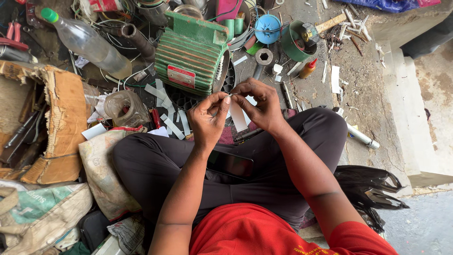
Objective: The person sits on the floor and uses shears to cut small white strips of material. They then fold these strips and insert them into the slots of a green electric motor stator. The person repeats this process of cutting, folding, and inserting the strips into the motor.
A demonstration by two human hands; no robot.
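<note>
Two bare hands meet above our crossed legs, and between them we hold a thin white paper strip (237,114). Our left hand (207,120) pinches the strip's upper end between thumb and forefinger, the other fingers curled in. Our right hand (262,106) pinches the same end from the other side, fingertips pressed close to those of the left. The strip hangs down from the pinch, in front of the dark trousers (155,165).

Directly beyond the hands lies a green ribbed electric motor housing (191,54) on its side, its open end turned toward the right hand. More white strips (172,125) lie scattered on the ground just beside the left hand, partly under the motor. A dark phone (230,164) rests on our lap below the wrists.

To the left we note a clear plastic bottle with a green cap (87,42), a crumpled clear plastic container (125,108) and a torn cardboard box (52,123) holding tools. Behind the motor stand a socket wrench (262,59), a blue round part (267,28), a green round cap (297,42) and a small orange-tipped bottle (307,69). A white tube (358,134) lies near our right knee, and a black plastic bag (370,186) sits at our right side. Nothing hides the pinch itself.
</note>
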